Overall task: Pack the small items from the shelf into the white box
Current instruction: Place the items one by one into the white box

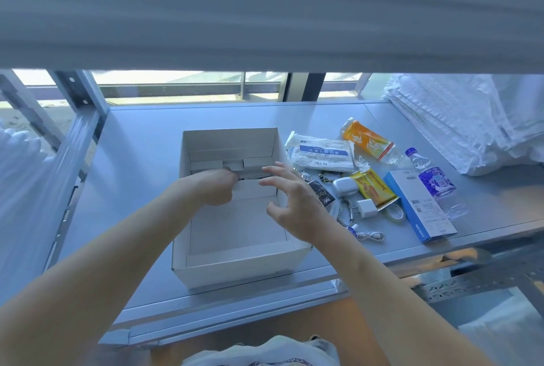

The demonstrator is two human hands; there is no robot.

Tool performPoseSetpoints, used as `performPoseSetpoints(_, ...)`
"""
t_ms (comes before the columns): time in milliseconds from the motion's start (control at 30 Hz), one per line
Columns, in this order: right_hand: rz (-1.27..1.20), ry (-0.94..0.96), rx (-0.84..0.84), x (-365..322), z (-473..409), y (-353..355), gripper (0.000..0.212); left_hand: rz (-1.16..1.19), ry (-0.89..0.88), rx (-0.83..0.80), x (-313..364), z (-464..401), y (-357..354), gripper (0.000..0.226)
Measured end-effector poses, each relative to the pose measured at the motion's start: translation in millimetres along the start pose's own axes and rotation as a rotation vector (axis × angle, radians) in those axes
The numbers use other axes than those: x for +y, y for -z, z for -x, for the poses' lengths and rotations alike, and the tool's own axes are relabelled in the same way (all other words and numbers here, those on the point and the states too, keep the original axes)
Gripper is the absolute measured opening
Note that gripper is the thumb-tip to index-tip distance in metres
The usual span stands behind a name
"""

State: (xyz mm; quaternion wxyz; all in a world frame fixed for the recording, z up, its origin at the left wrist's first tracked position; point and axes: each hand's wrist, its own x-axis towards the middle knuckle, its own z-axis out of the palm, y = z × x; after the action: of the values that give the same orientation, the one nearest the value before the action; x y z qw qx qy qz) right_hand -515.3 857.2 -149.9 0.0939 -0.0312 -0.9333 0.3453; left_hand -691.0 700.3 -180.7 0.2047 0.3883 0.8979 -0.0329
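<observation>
An open white box (235,268) stands on the grey shelf (141,159). My left hand (216,187) reaches inside it, fingers closed on an inner white cardboard flap (234,166) near the far wall. Above the box's right rim hovers my right hand (290,203), fingers spread and holding nothing. Small items lie to the right of the box: a white gauze packet (321,152), an orange bottle (368,138), a yellow snack pack (372,189), a white earbud case (346,186), a white charger plug (366,208), a blue-and-white Anker box (421,206) and a water bottle (432,180).
A stack of white padded mailers (459,121) fills the shelf's back right. A chain bracelet (346,212), a dark sachet (322,196) and a white cable (371,236) lie close to my right hand. Metal uprights (79,91) stand at left; an upper shelf (265,12) hangs overhead.
</observation>
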Motion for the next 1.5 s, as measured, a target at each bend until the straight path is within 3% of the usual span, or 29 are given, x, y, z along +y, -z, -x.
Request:
performPoseSetpoints(200, -0.005, 0.002, 0.014, 2.0, 0.3, -0.7, 0.042, -0.030, 0.007, 0.053, 4.9, 7.7, 3.3, 0.046)
performPoseSetpoints(400, -0.008, 0.025, 0.006, 0.4, 0.2, 0.0, 0.040, -0.156, -0.089, 0.349, 19.1, 43.6, -1.1, 0.038)
performPoseSetpoints(833, -0.268, 0.101, 0.023, 19.9, 22.0, 26.2, 0.039, 0.027, -0.133, 0.597, 91.2, 86.2, 19.9, 0.040)
performPoseSetpoints(1133, -0.204, -0.066, 0.092, 103.6, 61.7, 93.0, 0.033, 0.085, -0.194, 0.588, 178.8, 52.3, 25.1, 0.042)
performPoseSetpoints(1500, -0.134, -0.174, 0.044, 170.8, 80.9, 133.1, 0.038, -0.007, -0.135, 0.282, 240.2, 5.9, 3.8, 0.042)
